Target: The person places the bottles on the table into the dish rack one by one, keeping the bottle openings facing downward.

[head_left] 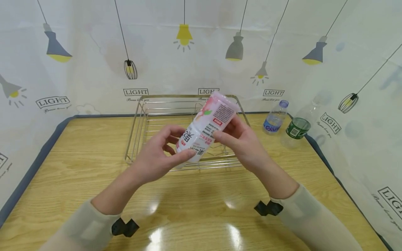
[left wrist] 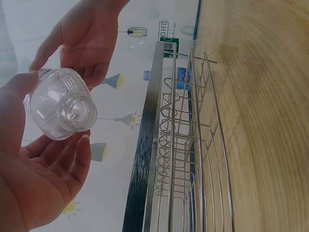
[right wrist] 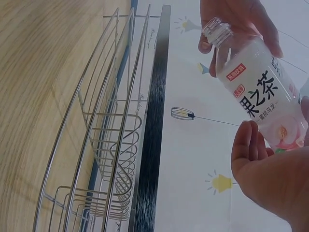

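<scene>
A clear plastic drink bottle (head_left: 207, 127) with a pink and white label is held aslant above the wire dish rack (head_left: 135, 139). Its base points up and to the right in the head view, and its uncapped, threaded neck (left wrist: 79, 113) points down and left. My left hand (head_left: 154, 157) grips the neck end, thumb in front and fingers behind. Nearer the base, my right hand (head_left: 245, 143) holds the bottle between thumb and fingers. The label's Chinese print and peach picture show in the right wrist view. No liquid can be made out inside.
Two more clear bottles stand at the back right: one with a blue label (head_left: 272, 125) and a blue cap, one with a green label (head_left: 298, 128). Behind the wooden table (head_left: 201, 209) hangs a white cloth (head_left: 207, 52) printed with lamps.
</scene>
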`<control>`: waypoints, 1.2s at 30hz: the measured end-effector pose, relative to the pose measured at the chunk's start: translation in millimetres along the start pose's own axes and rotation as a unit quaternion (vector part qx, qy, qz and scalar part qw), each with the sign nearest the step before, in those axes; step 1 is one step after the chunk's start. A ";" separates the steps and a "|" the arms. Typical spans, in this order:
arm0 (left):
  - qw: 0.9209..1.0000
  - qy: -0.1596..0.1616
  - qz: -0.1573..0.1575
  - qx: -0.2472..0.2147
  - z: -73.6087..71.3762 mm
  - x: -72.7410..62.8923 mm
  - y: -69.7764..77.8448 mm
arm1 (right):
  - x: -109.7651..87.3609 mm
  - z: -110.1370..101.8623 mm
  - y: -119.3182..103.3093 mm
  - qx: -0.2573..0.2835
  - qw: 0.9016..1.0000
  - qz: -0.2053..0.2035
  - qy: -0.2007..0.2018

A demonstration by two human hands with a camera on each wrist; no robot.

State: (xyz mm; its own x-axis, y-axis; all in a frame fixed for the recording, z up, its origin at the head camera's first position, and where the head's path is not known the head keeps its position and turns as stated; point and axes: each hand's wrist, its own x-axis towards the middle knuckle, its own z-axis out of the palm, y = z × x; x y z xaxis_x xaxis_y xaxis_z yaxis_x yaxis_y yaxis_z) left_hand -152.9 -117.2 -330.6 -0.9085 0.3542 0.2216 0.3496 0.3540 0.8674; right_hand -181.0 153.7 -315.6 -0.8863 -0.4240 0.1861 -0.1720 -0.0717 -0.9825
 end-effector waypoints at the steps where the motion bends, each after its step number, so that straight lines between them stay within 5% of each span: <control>1: 1.000 -0.002 -0.001 -0.002 0.4 0.0 -0.4 | 0.6 0.8 -0.7 -0.001 1.000 -0.001 -0.001; 20: 1.000 -0.005 -0.008 -0.012 1.2 -4.8 -13.3 | 7.9 5.1 -2.6 -0.031 0.999 -0.018 -0.005; 30: 0.997 0.068 0.001 0.024 -34.9 -39.0 -28.7 | 10.6 -2.7 -5.6 -0.047 0.999 -0.017 0.006; 36: 0.987 0.129 0.011 0.091 -65.8 -60.3 -49.6 | 14.2 -7.8 -9.7 -0.056 0.998 -0.005 0.030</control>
State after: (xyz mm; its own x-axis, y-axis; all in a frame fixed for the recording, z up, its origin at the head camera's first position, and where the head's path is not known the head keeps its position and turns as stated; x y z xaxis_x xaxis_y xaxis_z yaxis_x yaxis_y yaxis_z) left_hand -130.4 -213.1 -357.7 -0.9197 0.1397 0.3670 0.3848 0.5071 0.7712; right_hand -195.3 155.4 -303.3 -0.9078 -0.3694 0.1984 -0.2242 0.0277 -0.9741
